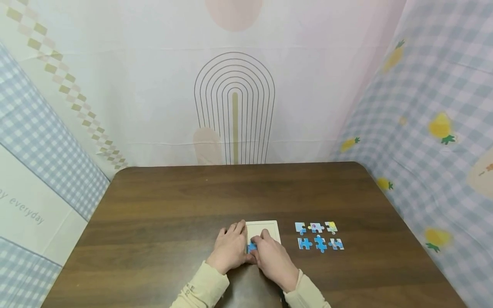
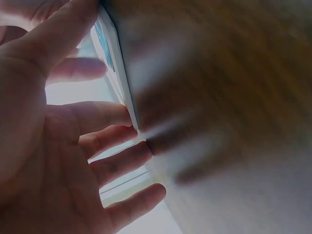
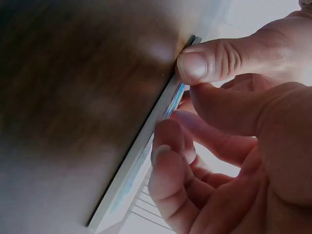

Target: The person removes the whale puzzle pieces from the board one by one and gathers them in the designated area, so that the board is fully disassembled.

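A shallow cream puzzle tray (image 1: 262,225) lies on the table in front of the person, with blue jigsaw pieces (image 1: 251,247) in its near left corner. My left hand (image 1: 230,248) rests along the tray's left side, fingers mostly straight against the rim (image 2: 122,73), its thumb at the near edge. Over the tray's near part, my right hand (image 1: 275,261) bends its fingers and thumb about a blue piece; the hand partly covers it. In the right wrist view, blue print (image 3: 175,100) shows between the fingers and the rim.
Several loose jigsaw pieces (image 1: 316,227) lie in two rows to the right of the tray, blue ones (image 1: 320,243) in the nearer row. The brown wooden table (image 1: 161,205) meets a patterned cloth (image 1: 154,107) at the back, with checked cloth at both sides.
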The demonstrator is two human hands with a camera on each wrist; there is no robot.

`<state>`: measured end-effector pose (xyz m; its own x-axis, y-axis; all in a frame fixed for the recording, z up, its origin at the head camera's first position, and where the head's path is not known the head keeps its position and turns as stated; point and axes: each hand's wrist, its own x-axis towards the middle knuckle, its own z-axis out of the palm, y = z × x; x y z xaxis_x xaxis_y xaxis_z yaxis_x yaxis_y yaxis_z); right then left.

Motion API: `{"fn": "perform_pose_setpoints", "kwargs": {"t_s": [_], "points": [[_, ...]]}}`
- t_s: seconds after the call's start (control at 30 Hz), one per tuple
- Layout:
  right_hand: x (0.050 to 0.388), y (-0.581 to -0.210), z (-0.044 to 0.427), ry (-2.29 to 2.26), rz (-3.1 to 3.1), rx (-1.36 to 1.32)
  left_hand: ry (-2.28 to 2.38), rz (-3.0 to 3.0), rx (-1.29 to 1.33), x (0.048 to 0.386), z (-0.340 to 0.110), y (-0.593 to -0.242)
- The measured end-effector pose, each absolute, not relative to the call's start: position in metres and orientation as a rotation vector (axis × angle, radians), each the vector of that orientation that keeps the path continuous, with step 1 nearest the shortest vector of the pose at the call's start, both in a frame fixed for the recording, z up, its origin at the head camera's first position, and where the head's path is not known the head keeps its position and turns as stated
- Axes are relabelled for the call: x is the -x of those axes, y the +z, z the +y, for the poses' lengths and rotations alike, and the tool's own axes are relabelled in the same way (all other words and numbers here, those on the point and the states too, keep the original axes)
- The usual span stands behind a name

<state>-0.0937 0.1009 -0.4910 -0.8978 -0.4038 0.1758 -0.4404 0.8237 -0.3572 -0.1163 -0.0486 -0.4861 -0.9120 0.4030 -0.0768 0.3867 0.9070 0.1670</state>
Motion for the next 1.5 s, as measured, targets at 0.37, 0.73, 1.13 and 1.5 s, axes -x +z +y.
{"fn": "perform_pose_setpoints", "kwargs": {"t_s": [0.37, 0.73, 1.13, 1.5], "points": [[0.095, -0.493, 0.098, 0.594, -2.92, -0.634, 0.2, 2.928, -0.662, 0.117, -0.051, -0.484], [0.103, -0.49, 0.098, 0.605, -3.013, -0.623, 0.213, 2.896, -0.608, 0.118, -0.052, -0.484], [0.106, -0.487, 0.097, 0.662, -3.041, -0.605, 0.244, 2.905, -0.587, 0.118, -0.051, -0.486], [0.102, -0.484, 0.096, 0.539, -2.896, -0.586, 0.252, 2.901, -0.591, 0.118, -0.052, -0.485]]}}
